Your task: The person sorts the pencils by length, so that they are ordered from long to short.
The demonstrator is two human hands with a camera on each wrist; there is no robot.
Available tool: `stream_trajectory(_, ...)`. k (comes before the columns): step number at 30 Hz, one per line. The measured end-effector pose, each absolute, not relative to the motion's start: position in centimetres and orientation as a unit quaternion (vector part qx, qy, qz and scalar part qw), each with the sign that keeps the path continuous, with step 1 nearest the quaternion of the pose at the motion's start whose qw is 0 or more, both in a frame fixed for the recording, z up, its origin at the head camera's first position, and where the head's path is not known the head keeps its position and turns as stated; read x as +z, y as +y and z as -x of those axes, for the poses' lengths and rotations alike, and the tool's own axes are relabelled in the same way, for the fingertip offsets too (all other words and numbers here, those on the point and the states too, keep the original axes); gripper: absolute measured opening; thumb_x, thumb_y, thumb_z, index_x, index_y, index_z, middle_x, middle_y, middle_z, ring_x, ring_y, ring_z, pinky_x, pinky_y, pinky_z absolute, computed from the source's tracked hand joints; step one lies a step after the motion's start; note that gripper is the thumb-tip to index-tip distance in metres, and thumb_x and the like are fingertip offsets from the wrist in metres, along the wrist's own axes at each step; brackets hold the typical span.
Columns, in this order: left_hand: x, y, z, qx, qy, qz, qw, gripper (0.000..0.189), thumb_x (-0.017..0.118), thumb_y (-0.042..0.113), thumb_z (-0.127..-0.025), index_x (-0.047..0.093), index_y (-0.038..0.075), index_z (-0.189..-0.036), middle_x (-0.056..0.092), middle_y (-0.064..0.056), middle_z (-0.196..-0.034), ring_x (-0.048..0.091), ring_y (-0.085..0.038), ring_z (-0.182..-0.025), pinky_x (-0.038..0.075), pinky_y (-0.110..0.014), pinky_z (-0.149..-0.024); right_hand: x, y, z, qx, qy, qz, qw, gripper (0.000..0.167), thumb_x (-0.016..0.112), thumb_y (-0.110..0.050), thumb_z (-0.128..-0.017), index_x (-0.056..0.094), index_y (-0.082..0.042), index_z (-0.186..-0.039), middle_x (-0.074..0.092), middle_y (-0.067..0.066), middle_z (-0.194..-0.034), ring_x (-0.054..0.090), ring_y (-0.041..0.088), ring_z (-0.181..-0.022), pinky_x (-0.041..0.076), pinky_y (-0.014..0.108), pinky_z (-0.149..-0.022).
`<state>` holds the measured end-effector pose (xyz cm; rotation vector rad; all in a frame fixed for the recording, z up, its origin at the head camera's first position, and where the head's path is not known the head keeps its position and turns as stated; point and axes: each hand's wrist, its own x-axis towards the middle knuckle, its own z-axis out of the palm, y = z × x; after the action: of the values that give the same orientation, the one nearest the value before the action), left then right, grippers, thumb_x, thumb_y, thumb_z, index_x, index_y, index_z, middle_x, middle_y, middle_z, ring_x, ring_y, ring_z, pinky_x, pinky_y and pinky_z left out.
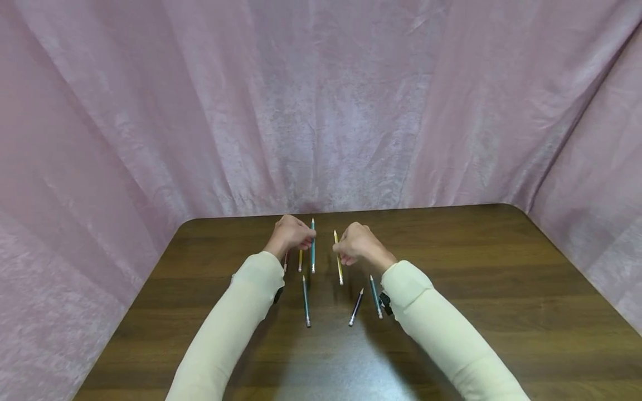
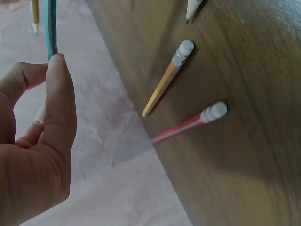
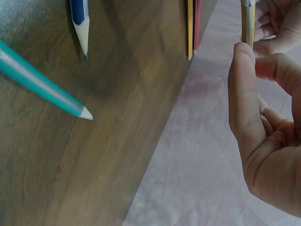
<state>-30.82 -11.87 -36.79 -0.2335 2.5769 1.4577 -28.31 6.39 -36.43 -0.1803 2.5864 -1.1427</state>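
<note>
Over the far half of the table, my left hand [image 1: 291, 233] pinches a teal pencil [image 1: 313, 257] between thumb and forefinger, its point up and its eraser end down. To its right, my right hand [image 1: 358, 243] pinches a yellow pencil [image 1: 340, 273] in the same way, slightly tilted. Below the left hand, a second yellow pencil [image 2: 164, 84] and a red pencil [image 2: 183, 127] lie on the wood with their white erasers toward me. The left hand partly hides both in the head view.
Closer to me on the brown wooden table [image 1: 481, 262] lie a dark teal pencil [image 1: 306, 303], a dark blue pencil [image 1: 356, 308] and another teal pencil [image 1: 375, 296] by the right wrist. A pink curtain [image 1: 341, 111] hangs behind the far edge.
</note>
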Motion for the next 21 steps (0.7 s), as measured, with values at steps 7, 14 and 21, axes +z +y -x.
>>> stream_trajectory(7, -37.9, -11.2, 32.5, 0.467, 0.874, 0.104, 0.081, 0.01, 0.075, 0.005, -0.087, 0.074, -0.005, -0.084, 0.071, -0.012, -0.067, 0.067, -0.015, -0.053, 0.062, -0.039, -0.073, -36.2, 7.0, 28.9, -0.397, 0.904, 0.046, 0.15, 0.018, 0.066, -0.005, -0.091, 0.074, 0.004, -0.077, 0.069, 0.011, -0.064, 0.068, 0.015, -0.053, 0.062, 0.034, -0.067)
stream_trajectory(14, -39.0, -10.6, 33.9, 0.42, 0.896, 0.116, 0.078, 0.013, 0.076, 0.01, -0.088, 0.074, -0.001, -0.081, 0.068, -0.008, -0.061, 0.067, -0.015, -0.052, 0.063, -0.038, -0.07, -36.4, 7.4, 29.2, -0.411, 0.9, 0.028, 0.145, 0.014, 0.066, -0.005, -0.091, 0.074, 0.006, -0.086, 0.069, 0.011, -0.065, 0.067, 0.013, -0.051, 0.062, 0.033, -0.064)
stream_trajectory(21, -39.9, -10.0, 34.2, 0.359, 0.921, 0.128, 0.082, 0.015, 0.077, 0.013, -0.088, 0.072, 0.001, -0.08, 0.069, -0.008, -0.063, 0.073, -0.022, -0.064, 0.062, -0.035, -0.068, -36.8, 7.7, 28.9, -0.418, 0.895, 0.032, 0.153, 0.013, 0.066, -0.005, -0.091, 0.072, 0.006, -0.088, 0.068, 0.011, -0.066, 0.067, 0.013, -0.053, 0.061, 0.029, -0.06)
